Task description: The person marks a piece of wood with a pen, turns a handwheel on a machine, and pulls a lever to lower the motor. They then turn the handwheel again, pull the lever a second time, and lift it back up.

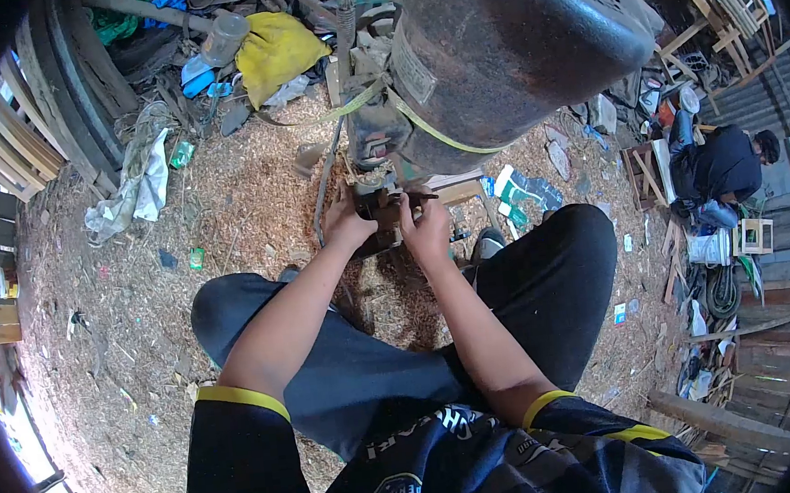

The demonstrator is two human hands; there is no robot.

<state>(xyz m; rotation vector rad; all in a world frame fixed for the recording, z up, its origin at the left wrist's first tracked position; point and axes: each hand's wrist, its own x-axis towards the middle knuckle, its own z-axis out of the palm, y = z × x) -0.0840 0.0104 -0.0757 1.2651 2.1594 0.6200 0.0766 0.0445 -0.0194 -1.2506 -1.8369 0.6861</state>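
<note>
In front of my bent knees, my left hand (348,224) is closed on the left side of a small dark brown block (381,240), whose kind I cannot make out. My right hand (428,231) is at the block's right side, its fingers pinched on a thin, dark, pen-like tool (421,196) that lies across the top. Just beyond both hands stands a large, worn electric motor (484,79) with a perforated end cap. A yellow-green strap (442,137) runs around its body. Shadow and my fingers hide part of the block.
Wood shavings cover the ground (249,193). A yellow sack (277,55) lies at the back left, near leaning curved planks (67,92). To the right, another person (726,166) in dark clothes is bent beside wooden frames. A coiled hose (724,291) lies close by.
</note>
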